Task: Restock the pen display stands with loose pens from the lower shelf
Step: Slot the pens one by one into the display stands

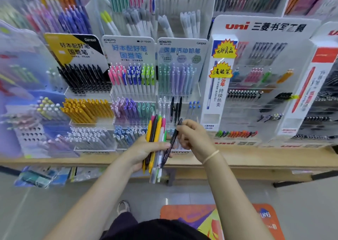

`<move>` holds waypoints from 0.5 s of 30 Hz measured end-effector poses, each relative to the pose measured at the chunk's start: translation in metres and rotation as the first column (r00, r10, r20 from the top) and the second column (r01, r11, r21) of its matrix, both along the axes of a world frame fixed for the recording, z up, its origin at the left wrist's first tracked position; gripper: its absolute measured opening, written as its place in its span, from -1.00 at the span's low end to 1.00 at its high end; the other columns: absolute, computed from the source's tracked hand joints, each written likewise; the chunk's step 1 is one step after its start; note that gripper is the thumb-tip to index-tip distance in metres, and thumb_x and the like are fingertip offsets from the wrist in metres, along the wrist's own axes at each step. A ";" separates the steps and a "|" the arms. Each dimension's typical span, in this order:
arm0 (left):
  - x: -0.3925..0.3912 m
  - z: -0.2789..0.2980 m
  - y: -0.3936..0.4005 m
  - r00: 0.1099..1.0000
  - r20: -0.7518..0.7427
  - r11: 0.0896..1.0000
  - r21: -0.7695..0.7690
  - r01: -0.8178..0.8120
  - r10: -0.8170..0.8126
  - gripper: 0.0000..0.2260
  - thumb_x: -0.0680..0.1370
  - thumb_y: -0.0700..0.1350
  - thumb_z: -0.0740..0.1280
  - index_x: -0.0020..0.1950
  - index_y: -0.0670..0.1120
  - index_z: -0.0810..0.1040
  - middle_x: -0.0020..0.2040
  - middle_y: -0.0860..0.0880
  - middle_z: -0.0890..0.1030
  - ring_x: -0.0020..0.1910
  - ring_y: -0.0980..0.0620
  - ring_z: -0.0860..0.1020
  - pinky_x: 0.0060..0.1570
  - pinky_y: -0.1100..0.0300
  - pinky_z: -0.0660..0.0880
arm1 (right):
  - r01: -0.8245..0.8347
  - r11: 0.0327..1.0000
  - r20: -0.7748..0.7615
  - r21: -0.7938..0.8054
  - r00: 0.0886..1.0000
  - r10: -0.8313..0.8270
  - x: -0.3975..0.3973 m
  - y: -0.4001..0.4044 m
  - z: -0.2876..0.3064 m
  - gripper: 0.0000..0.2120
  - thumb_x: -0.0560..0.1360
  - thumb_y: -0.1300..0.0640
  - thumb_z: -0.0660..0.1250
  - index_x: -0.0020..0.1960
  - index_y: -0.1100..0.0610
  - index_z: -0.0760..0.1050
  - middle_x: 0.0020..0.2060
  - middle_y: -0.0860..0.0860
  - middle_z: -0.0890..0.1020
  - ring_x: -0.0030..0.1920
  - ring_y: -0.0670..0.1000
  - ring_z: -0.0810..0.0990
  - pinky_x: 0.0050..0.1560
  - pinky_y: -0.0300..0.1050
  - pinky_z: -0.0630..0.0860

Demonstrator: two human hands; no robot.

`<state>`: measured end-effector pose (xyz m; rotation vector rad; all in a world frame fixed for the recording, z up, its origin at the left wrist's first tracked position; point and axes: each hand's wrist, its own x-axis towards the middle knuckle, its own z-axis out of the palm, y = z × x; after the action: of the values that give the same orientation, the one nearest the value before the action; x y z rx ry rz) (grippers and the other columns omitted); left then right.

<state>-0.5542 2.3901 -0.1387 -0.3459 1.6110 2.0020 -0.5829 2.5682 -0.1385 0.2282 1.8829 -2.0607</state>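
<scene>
Pens: a bundle of loose pens (155, 141), yellow, black, pink, white and green, stood upright in front of the display stands (155, 93), above the edge of the wooden shelf (256, 157).
Left hand: the left hand (146, 150) gripped the bundle around its middle, fingers curled round it and thumb across the front.
Right hand: the right hand (193, 137) pinched a single black pen (172, 141) near its top; the pen slanted down toward the bundle and touched the left thumb.
Wrist: a pale band (211, 156) circled the right wrist.
Stands: tiered racks held rows of coloured pens; the one just behind the hands had sparse rows.
Floor: an orange mat (237, 219) lay below.
</scene>
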 end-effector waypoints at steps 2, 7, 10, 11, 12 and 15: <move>0.002 -0.002 -0.017 0.998 -0.008 0.998 -0.015 -0.057 0.057 -0.67 0.33 -0.28 0.57 0.06 -0.21 0.63 -0.09 -0.21 0.70 -0.29 -0.09 0.69 -0.22 0.07 0.65 | 0.136 0.987 0.009 -0.081 0.991 -0.136 -0.001 -0.004 0.001 -0.84 0.56 0.30 0.25 -0.19 0.18 0.37 -0.43 0.10 0.45 -0.55 0.01 0.33 -0.54 -0.21 0.23; -0.005 -0.010 -0.059 0.942 -0.005 0.942 0.045 -0.334 0.335 -0.74 0.44 -0.25 0.47 0.12 -0.20 0.61 -0.10 -0.13 0.74 -0.33 0.02 0.67 -0.32 0.15 0.63 | 0.173 0.974 -0.013 -0.146 0.984 -0.176 -0.002 -0.031 0.001 -0.82 0.60 0.37 0.19 -0.14 0.17 0.33 -0.36 0.18 0.58 -0.46 0.10 0.54 -0.50 -0.14 0.44; -0.015 -0.014 -0.081 0.885 0.016 0.883 0.061 -0.465 0.465 -0.83 0.51 -0.25 0.45 0.09 -0.18 0.63 -0.08 -0.09 0.74 -0.29 0.04 0.69 -0.32 0.18 0.61 | 0.003 0.996 -0.033 -0.088 0.999 -0.006 0.000 -0.073 -0.003 -0.83 0.58 0.39 0.22 -0.12 0.19 0.35 -0.33 0.21 0.59 -0.43 0.11 0.56 -0.41 -0.11 0.52; -0.019 -0.016 -0.090 0.874 0.021 0.872 0.058 -0.486 0.486 -0.83 0.50 -0.24 0.47 0.09 -0.17 0.64 -0.09 -0.08 0.74 -0.27 0.04 0.70 -0.29 0.17 0.61 | -0.055 0.996 -0.046 -0.071 0.998 0.052 0.000 -0.089 -0.006 -0.85 0.57 0.40 0.24 -0.10 0.20 0.37 -0.32 0.21 0.59 -0.42 0.11 0.57 -0.38 -0.10 0.53; -0.021 -0.018 -0.101 0.867 0.031 0.865 0.055 -0.498 0.497 -0.82 0.49 -0.22 0.49 0.07 -0.16 0.65 -0.11 -0.08 0.74 -0.25 0.02 0.70 -0.25 0.14 0.62 | -0.100 0.993 -0.057 -0.060 0.994 0.096 0.000 -0.105 -0.008 -0.86 0.56 0.41 0.26 -0.08 0.22 0.39 -0.32 0.22 0.59 -0.40 0.12 0.57 -0.36 -0.10 0.54; -0.027 -0.023 -0.142 0.861 0.048 0.860 0.049 -0.508 0.506 -0.81 0.45 -0.19 0.54 0.04 -0.13 0.67 -0.13 -0.12 0.72 -0.20 -0.05 0.70 -0.08 -0.03 0.62 | -0.164 0.986 -0.047 -0.032 0.986 0.162 0.001 -0.156 -0.012 -0.87 0.55 0.43 0.26 -0.01 0.25 0.40 -0.32 0.23 0.59 -0.37 0.12 0.59 -0.36 -0.12 0.53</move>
<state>-0.5808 2.2477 -0.1616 -0.8539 1.5438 2.4038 -0.5819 2.4126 -0.1508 0.0185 1.8226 -2.0025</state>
